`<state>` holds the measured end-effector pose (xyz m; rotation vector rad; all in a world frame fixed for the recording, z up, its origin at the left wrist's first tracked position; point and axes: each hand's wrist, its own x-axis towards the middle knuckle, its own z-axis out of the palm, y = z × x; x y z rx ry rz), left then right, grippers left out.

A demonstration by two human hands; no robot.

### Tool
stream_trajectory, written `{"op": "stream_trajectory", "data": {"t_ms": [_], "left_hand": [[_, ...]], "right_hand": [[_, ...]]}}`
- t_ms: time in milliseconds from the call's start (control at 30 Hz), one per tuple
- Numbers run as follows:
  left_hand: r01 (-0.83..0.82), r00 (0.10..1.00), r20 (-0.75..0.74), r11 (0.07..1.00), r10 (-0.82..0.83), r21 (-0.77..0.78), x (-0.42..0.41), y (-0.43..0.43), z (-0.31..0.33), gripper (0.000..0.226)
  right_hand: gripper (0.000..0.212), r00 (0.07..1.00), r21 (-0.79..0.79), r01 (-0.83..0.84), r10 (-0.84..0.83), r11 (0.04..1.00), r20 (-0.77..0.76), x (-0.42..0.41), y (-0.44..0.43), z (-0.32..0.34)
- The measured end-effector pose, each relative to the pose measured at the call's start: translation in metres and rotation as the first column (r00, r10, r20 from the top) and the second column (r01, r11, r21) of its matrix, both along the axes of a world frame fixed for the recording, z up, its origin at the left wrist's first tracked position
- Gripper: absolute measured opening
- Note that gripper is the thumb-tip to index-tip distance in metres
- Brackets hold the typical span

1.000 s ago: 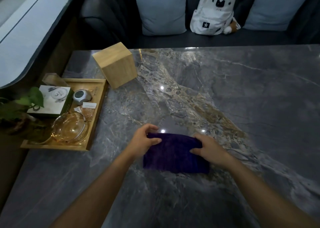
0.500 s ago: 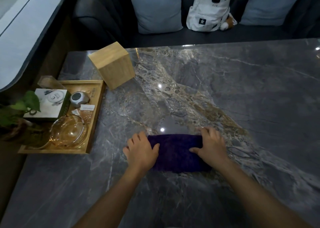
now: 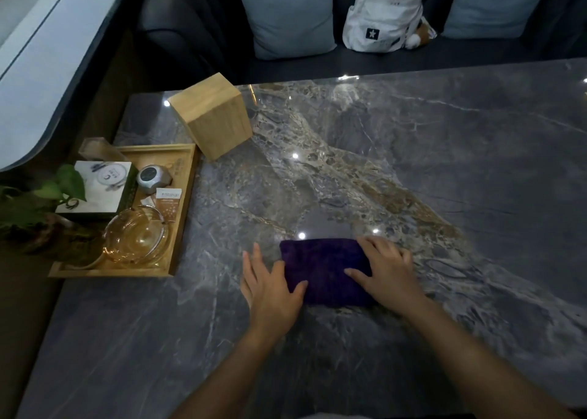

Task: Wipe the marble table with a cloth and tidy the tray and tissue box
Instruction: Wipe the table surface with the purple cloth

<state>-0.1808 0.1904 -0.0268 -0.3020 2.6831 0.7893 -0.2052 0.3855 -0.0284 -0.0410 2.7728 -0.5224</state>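
- Flattening now: the left hand (image 3: 270, 286) and right hand (image 3: 386, 269) are lying open, palms down, no longer pinching the folded cloth (image 3: 324, 269) on the marble table (image 3: 444, 170).
- Suggesting folding is finishing and wiping is nearing.
- Hiding partly behind a plant (image 3: 41, 202), the tray (image 3: 182, 209) is sitting left, the tissue box (image 3: 216, 116) just beyond; its opening is not showing.

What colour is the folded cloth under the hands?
Dark purple folded cloth, head view.
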Motion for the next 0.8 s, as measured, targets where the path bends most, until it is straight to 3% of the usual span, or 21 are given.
{"op": "stream_trajectory", "data": {"t_ms": [67, 167, 333, 533, 667, 800], "left_hand": [[-0.066, 0.998, 0.018, 0.995, 0.065, 0.072, -0.001, 0.001, 0.001, 0.037], [-0.147, 0.989, 0.056, 0.977, 0.14, 0.156, -0.006, -0.002, 0.004, 0.016], [-0.012, 0.993, 0.115, 0.982, -0.01, 0.191, -0.014, -0.002, 0.013, 0.002], [-0.026, 0.994, 0.108, 0.958, -0.005, 0.286, -0.04, 0.005, 0.02, 0.011], [-0.03, 0.988, 0.15, 0.925, -0.029, 0.379, -0.064, 0.029, 0.037, 0.018], [0.08, 0.991, 0.071, 0.928, -0.114, 0.365, -0.089, 0.07, 0.055, 0.017]], "right_hand": [[0.055, 0.998, -0.046, 0.067, -0.067, 0.997, 0.005, 0.0, -0.001, 0.004], [0.038, 0.976, -0.123, 0.19, -0.173, 0.974, 0.133, -0.001, -0.002, 0.007], [0.026, 0.865, -0.231, 0.438, -0.337, 0.869, 0.372, -0.001, 0.008, 0.006], [0.026, 0.884, -0.321, 0.44, -0.342, 0.838, 0.319, 0.006, 0.018, 0.017], [0.02, 0.859, -0.464, 0.511, -0.42, 0.723, 0.293, 0.009, 0.038, 0.021], [0.019, 0.821, -0.538, 0.559, -0.516, 0.632, 0.247, 0.018, 0.063, 0.027]]}}
